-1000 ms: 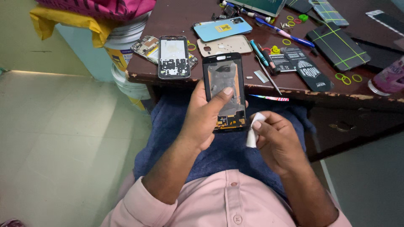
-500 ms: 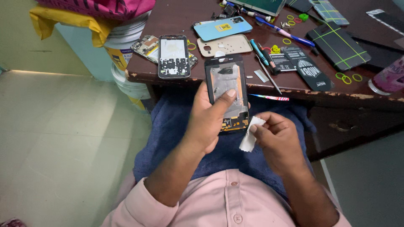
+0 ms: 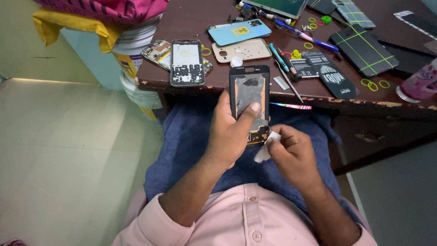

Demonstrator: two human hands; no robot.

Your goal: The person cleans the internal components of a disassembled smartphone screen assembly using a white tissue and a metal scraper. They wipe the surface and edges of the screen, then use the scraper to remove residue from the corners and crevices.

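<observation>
Left hand (image 3: 232,132) is clamped round a bare phone frame (image 3: 249,102), thumb laid across its face, fingers behind. It's held upright over the lap and tilted toward the person's eyes, probably so the inner face catches the light and the lower edge stays reachable.

Right hand (image 3: 291,152) is closed on a small white wipe (image 3: 265,152), pinched between thumb and fingertips. The wipe sits at the frame's lower right corner, touching or just off it; can't tell which from here. That corner shows orange flex and dark circuitry, so the pinch grip looks chosen for fine contact.

So the frame lies between the two hands: in the left, just above and left of the right. Both hands float clear of the table edge (image 3: 318,98), above blue cloth (image 3: 191,146) on the lap.

On the brown table, well apart from the hands:
- black phone chassis (image 3: 187,62), face up, near the front-left edge
- light blue back cover (image 3: 239,32) and beige back cover (image 3: 243,49) behind it
- small white cap (image 3: 236,61) just above the held frame's top
- teal-handled screwdriver (image 3: 278,57), blue pen (image 3: 307,38)
- two black batteries (image 3: 323,73)
- yellow rubber bands (image 3: 373,84) scattered right

White bucket (image 3: 132,54) stands left of the table, yellow cloth (image 3: 75,27) draped on it.
</observation>
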